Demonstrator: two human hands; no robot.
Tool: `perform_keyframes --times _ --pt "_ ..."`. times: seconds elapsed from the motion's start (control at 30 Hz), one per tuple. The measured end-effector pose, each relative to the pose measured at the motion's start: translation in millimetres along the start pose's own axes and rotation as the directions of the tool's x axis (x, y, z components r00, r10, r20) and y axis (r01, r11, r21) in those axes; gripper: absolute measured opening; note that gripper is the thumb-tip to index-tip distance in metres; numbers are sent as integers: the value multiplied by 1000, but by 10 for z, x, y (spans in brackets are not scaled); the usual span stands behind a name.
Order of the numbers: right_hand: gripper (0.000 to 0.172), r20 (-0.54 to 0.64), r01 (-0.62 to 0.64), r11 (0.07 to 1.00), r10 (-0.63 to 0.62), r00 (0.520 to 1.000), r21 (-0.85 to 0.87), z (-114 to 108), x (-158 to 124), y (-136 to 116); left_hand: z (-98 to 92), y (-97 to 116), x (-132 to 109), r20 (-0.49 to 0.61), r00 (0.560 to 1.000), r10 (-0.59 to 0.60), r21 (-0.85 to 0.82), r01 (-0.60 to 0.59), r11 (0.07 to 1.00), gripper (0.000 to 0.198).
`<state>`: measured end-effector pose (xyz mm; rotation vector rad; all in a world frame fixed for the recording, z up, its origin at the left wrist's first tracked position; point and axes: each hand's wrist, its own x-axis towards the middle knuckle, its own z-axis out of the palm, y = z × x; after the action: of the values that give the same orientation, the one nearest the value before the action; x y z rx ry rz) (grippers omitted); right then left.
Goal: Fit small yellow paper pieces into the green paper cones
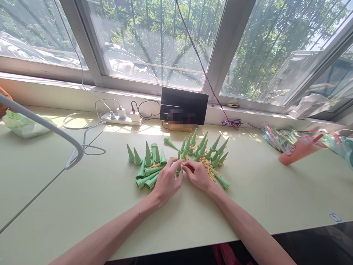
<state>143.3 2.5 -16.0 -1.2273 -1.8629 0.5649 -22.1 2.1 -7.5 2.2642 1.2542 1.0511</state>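
Note:
Several green plastic cones lie and stand in a heap at the middle of a pale green table, mixed with small yellow pieces. My left hand pinches one green cone between thumb and fingers. My right hand meets it from the right, its fingers closed on a small yellow piece against that cone. More cones stand upright just behind both hands.
A dark tablet stands on a wooden stand by the window sill. A white power strip with cables lies to its left. A white lamp arm crosses the left side. Colourful packets and an orange cup lie at right.

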Motion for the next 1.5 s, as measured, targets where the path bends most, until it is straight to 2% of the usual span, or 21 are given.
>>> perform_keyframes --times 0.3,0.4,0.63,0.93,1.13,1.3,1.5 --pt "19 26 14 999 -14 1000 -32 -11 5 -14 28 -21 -16 -95 995 35 -36 -39 999 23" --pt "19 31 9 999 -8 999 -40 -10 6 -11 26 -16 -9 -172 982 77 -57 -88 995 18" --pt "16 30 7 999 -5 1000 -48 -8 1 -8 -36 24 1 -354 912 206 -44 -237 971 12" --pt "17 -7 -42 998 42 999 -48 8 6 5 -172 14 138 -561 801 209 98 -186 978 20" --pt "18 -40 -83 994 81 996 -66 13 4 42 -154 -11 156 -513 849 124 111 -77 991 34" --pt "19 -79 -112 988 104 991 -107 20 7 82 -137 -26 150 -451 887 93 93 -57 994 44" --pt "21 -109 -130 983 116 987 -132 24 7 103 -119 -57 145 -416 908 54 71 -26 997 48"
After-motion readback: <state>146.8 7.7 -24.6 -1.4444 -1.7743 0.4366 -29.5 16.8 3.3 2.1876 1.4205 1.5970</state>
